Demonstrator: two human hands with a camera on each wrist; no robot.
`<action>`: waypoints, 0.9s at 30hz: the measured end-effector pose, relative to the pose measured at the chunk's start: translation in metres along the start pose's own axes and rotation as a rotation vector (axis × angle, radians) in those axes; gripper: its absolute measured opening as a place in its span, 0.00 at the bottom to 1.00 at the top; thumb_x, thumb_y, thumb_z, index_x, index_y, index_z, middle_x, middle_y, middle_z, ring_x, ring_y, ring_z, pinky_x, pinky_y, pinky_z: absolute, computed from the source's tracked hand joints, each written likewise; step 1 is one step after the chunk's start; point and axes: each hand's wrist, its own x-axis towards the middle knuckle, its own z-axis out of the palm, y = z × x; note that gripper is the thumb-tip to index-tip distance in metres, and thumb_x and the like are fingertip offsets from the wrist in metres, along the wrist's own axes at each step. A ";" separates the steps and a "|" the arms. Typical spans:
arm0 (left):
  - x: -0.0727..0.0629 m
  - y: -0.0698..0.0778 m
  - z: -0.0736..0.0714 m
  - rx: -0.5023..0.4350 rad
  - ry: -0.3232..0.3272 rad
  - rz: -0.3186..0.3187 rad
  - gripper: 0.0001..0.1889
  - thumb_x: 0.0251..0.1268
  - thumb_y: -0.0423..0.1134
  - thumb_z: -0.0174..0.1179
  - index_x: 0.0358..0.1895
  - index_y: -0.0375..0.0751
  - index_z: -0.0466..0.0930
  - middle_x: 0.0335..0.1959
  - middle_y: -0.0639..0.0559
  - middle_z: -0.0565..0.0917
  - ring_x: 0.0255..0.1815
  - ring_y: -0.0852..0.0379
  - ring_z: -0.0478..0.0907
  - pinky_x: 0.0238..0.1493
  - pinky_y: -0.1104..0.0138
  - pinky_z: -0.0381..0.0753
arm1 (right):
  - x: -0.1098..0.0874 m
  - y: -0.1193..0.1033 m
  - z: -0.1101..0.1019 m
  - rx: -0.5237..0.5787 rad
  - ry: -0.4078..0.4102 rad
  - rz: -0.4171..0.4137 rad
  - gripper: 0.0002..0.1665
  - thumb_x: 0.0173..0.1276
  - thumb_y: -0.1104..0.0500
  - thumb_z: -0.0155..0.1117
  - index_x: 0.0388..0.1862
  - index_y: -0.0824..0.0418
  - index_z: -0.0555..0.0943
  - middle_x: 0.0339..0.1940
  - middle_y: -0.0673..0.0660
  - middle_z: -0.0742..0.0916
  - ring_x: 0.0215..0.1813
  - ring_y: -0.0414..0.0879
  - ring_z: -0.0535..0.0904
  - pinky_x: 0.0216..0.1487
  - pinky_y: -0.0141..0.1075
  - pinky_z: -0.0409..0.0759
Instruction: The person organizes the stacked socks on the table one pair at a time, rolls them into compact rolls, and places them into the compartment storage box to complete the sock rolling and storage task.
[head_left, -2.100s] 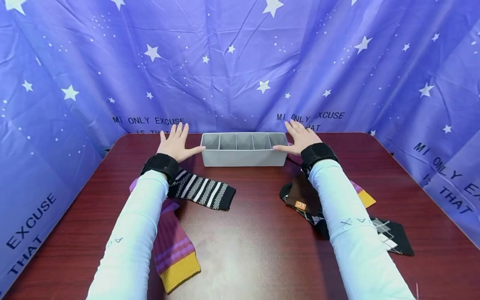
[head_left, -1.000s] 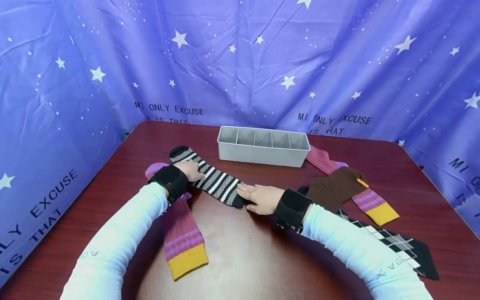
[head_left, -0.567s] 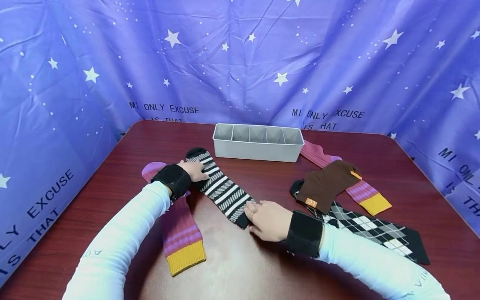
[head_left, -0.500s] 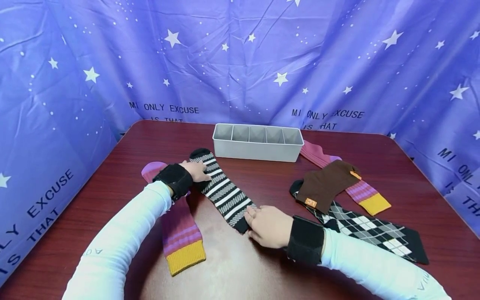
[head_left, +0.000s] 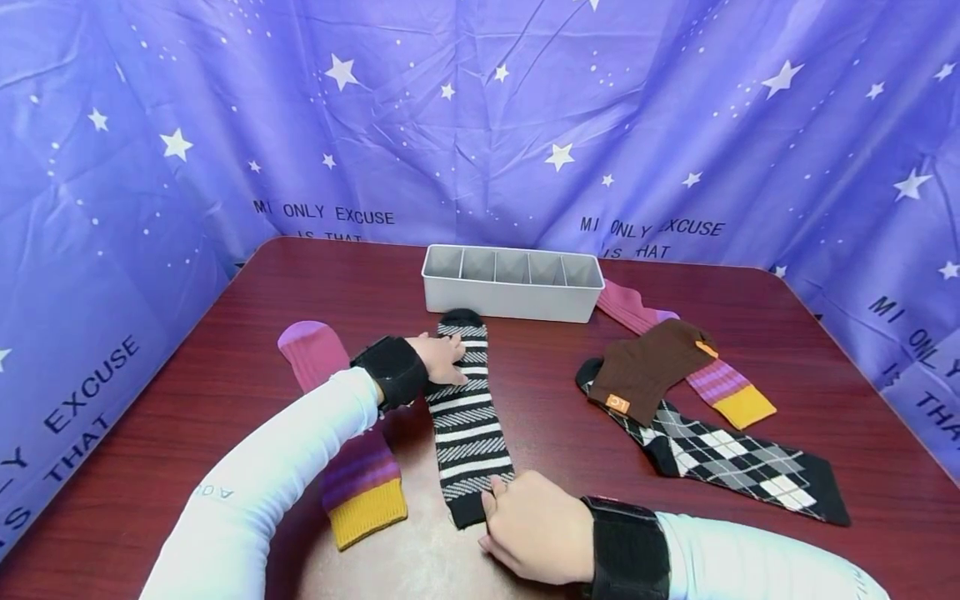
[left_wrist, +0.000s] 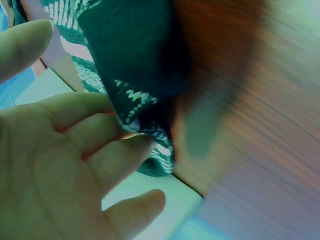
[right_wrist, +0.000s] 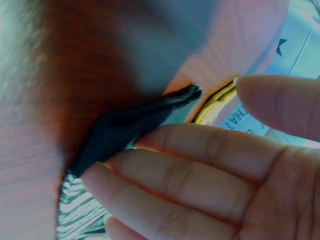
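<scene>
A black-and-white striped sock [head_left: 472, 429] lies almost straight up and down at mid-table, its black toe close to the grey box. Near its foot, my left hand [head_left: 441, 358] rests with fingers spread. In the left wrist view, those fingers [left_wrist: 117, 160] touch the edge of the sock [left_wrist: 135, 50], with the thumb apart from it. My right hand [head_left: 538, 527] is at the black cuff. The right wrist view has its fairly straight fingers [right_wrist: 180, 175] against the cuff [right_wrist: 125, 130], the thumb held away.
A grey box [head_left: 513, 297] with several compartments stands at the back. A pink-purple sock with yellow cuff [head_left: 367, 512] lies left, partly under my left forearm. At right, a brown sock [head_left: 648, 367] overlaps an argyle sock [head_left: 742, 458] and another pink-purple sock [head_left: 727, 387].
Both hands came down from beside the box onto the striped sock. It has turned from slanting to nearly upright in view, its cuff drawn nearer by my right hand and its toe moved right.
</scene>
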 end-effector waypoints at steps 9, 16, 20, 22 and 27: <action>-0.019 0.052 -0.027 0.008 -0.014 0.029 0.33 0.58 0.52 0.47 0.65 0.47 0.49 0.68 0.52 0.45 0.69 0.56 0.42 0.65 0.54 0.40 | 0.001 -0.008 -0.006 0.053 -0.149 0.005 0.22 0.60 0.42 0.45 0.39 0.54 0.80 0.36 0.49 0.83 0.33 0.37 0.77 0.27 0.30 0.69; 0.081 0.032 0.017 0.098 0.054 0.024 0.35 0.54 0.61 0.44 0.66 0.56 0.47 0.69 0.56 0.44 0.69 0.58 0.44 0.63 0.51 0.42 | -0.002 -0.006 -0.007 0.045 -0.074 0.010 0.20 0.58 0.42 0.48 0.28 0.54 0.81 0.24 0.48 0.82 0.25 0.37 0.74 0.20 0.31 0.63; 0.134 0.017 0.044 0.134 0.080 0.021 0.36 0.51 0.64 0.43 0.65 0.61 0.46 0.69 0.59 0.42 0.69 0.59 0.43 0.62 0.48 0.41 | -0.004 -0.001 -0.008 0.075 -0.036 0.007 0.18 0.56 0.44 0.51 0.15 0.52 0.76 0.13 0.47 0.76 0.19 0.38 0.69 0.17 0.31 0.58; 0.132 0.018 0.042 0.137 0.079 0.014 0.36 0.52 0.64 0.44 0.65 0.61 0.46 0.69 0.59 0.42 0.68 0.59 0.44 0.62 0.48 0.42 | -0.005 0.000 -0.008 0.078 -0.027 0.000 0.19 0.56 0.45 0.51 0.11 0.51 0.73 0.12 0.46 0.75 0.18 0.38 0.68 0.16 0.31 0.56; 0.071 0.037 0.007 0.077 0.054 0.016 0.34 0.54 0.64 0.42 0.64 0.61 0.48 0.68 0.60 0.45 0.68 0.62 0.44 0.64 0.51 0.38 | -0.005 0.004 -0.008 0.072 0.034 -0.013 0.18 0.55 0.45 0.52 0.09 0.50 0.70 0.11 0.46 0.74 0.17 0.39 0.68 0.17 0.32 0.58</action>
